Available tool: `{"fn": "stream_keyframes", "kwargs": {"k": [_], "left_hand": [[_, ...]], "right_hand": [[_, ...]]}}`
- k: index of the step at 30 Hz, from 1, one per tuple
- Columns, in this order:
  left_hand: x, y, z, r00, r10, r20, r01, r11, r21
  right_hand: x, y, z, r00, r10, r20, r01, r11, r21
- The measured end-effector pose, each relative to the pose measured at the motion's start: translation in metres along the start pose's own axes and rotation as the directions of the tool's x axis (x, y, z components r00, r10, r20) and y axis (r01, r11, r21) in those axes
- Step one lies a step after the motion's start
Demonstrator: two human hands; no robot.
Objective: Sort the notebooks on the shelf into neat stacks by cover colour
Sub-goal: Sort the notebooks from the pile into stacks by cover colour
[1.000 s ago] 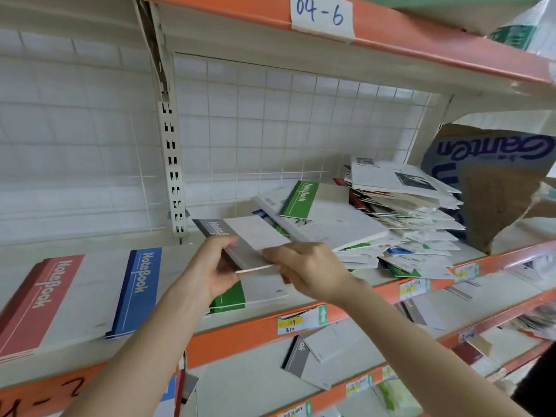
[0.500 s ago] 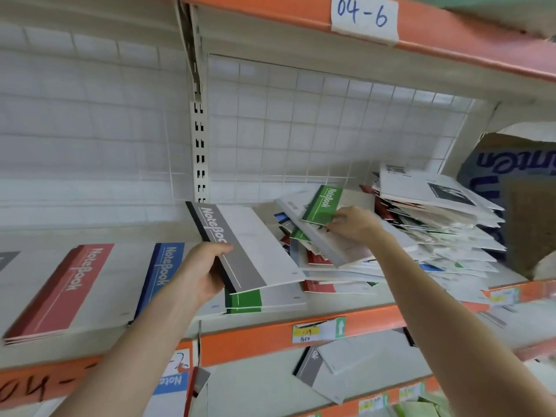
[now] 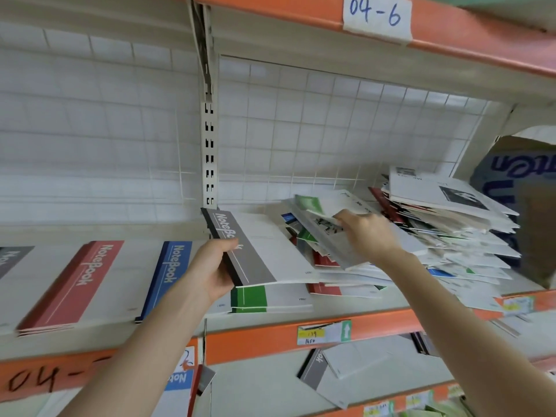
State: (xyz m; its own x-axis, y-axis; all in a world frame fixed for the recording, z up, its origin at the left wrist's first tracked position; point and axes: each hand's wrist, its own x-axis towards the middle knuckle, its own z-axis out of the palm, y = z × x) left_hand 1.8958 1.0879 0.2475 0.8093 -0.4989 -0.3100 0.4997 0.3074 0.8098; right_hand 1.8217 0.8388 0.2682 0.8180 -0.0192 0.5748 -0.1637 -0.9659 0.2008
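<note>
**Head view: we are drawing the next notebook out of the heap**

We are gripping a grey-banded white "NoteBook" pad (image 3: 255, 251) in our left hand (image 3: 207, 272), thumb over its dark spine and fingers curled beneath. We are holding it tilted just above the green-banded stack (image 3: 270, 299) on the beige shelf with the orange front rail (image 3: 255, 341). Our right hand (image 3: 367, 236) is reaching into the jumbled heap of thin notebooks (image 3: 451, 236) at the right of the shelf. It is pinching the near edge of a white booklet with a black-and-white print (image 3: 328, 233). That spot is blurred, so we are judging the pinch from the curled fingers.

We are judging that the booklet wants lifting clear rather than dragging, since the heap is leaning and its glossy covers are looking slippery. The grey pad belongs with the grey-banded stack (image 3: 12, 257) at the far left, beyond the red-banded stack (image 3: 69, 284) and the blue-banded stack (image 3: 168, 275), not on the green one.

The covers are looking like smooth card, flat and rectangular, and flexing a little where we are holding them. The sorted stacks are lying square, with their spines lined up.
</note>
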Motion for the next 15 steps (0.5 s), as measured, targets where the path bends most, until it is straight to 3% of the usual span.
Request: {"fn": "stream_keyframes", "kwargs": {"k": [3, 7, 15], "left_hand": [[0.001, 0.000, 0.007, 1.000, -0.024, -0.001, 0.024, 0.999, -0.041], [0.003, -0.002, 0.008, 0.999, -0.043, 0.024, 0.048, 0.972, -0.232], [0.000, -0.005, 0.000, 0.998, -0.058, 0.032, 0.060, 0.994, -0.089]], "right_hand": [[-0.009, -0.029, -0.009, 0.955, -0.253, -0.152, 0.282, 0.935, 0.213], [-0.019, -0.070, -0.024, 0.892, -0.420, -0.168, 0.451, 0.798, 0.401], [-0.027, -0.075, -0.017, 0.887, -0.453, -0.087, 0.423, 0.724, 0.545]]}}
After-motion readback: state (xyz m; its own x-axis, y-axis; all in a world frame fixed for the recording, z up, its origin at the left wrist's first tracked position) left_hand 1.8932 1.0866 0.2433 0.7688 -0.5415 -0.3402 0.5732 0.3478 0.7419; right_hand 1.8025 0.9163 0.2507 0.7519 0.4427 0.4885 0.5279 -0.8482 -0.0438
